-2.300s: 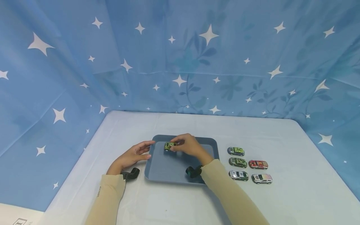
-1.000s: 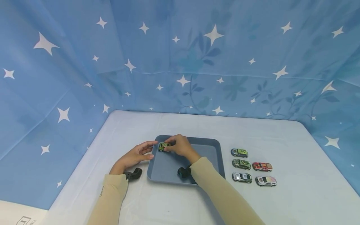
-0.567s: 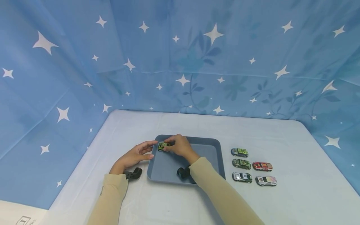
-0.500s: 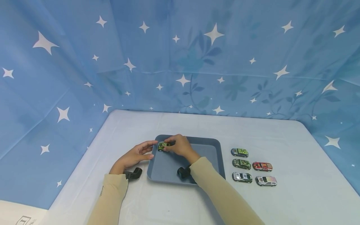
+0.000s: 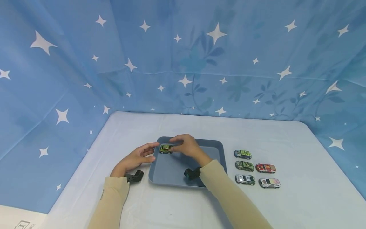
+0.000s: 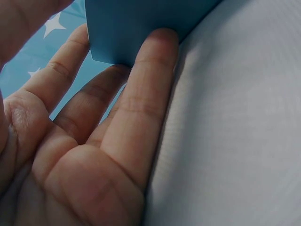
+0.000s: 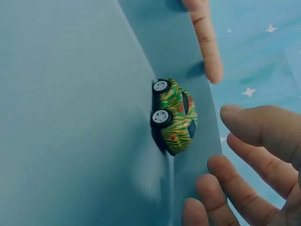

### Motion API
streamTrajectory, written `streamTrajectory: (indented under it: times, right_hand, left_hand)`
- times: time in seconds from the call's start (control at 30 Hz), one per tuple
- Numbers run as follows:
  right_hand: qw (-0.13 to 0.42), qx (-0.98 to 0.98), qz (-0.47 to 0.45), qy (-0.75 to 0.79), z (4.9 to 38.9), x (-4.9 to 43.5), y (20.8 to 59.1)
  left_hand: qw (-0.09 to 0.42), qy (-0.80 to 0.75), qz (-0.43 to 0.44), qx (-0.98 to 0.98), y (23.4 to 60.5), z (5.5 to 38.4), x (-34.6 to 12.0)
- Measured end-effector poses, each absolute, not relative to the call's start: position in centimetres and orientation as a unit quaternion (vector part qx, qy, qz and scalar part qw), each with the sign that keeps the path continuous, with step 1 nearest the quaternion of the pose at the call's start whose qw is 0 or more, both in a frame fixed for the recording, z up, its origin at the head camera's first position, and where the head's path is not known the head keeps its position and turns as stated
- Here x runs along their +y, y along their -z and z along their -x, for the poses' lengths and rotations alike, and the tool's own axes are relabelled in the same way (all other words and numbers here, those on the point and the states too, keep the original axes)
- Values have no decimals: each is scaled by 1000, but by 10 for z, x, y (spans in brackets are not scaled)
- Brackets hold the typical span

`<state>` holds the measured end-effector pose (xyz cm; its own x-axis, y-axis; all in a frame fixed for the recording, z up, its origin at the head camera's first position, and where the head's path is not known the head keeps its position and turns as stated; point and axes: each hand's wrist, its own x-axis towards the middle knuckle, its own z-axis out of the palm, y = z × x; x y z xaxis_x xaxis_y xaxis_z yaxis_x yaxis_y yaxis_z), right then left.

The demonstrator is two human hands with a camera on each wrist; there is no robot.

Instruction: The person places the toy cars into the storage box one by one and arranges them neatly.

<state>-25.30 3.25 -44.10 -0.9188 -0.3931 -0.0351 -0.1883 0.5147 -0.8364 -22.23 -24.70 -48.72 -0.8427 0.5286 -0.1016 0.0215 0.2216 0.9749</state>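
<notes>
Right hand (image 5: pixel 187 147): has let go of the yellow-and-green striped toy car (image 7: pixel 175 120) it pinched half a second ago; grip now wide, just beside the car.
Striped car: on its wheels in the far-left corner of the flat grey-blue rectangular tray (image 5: pixel 171 173); whether it touches the walls, I cannot tell.
Left hand (image 5: pixel 138 157): unmoved, grip wide, fingers touching the tray's left wall.
White-covered bench (image 5: pixel 143 206): carries the tray and, to its right, five toy cars in two columns.
Inner column, far to near: blue-and-lime car (image 5: pixel 242 154), green camouflage car (image 5: pixel 244 165), silver-white car (image 5: pixel 245 179).
Outer column: red-and-tan car (image 5: pixel 266 168), white car with pinkish checks (image 5: pixel 269 183).
Backdrop (image 5: pixel 171 57): blue cloth, white stars.
</notes>
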Motion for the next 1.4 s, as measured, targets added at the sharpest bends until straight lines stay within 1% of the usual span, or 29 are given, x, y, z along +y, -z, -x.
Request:
streamTrajectory:
  times: [0.13,0.43,0.63,1.1,1.4]
  right_hand:
    - [124,852,182,476,251,41,438]
    - [184,814,201,512,248,57,433]
    - [198,799,213,526,243,68,427]
    - [196,780,202,559,233,92,422]
    - [164,781,215,562,228,109,421]
  left_hand:
    - [211,-597,-183,752,487,223,-246]
    - [210,-596,-181,754,485,223,-246]
    - [210,-600,-180,750,484,223,-246]
    - [206,-592,-182,758,486,222,-245]
    - [206,-589,-183,760,487,221,-247]
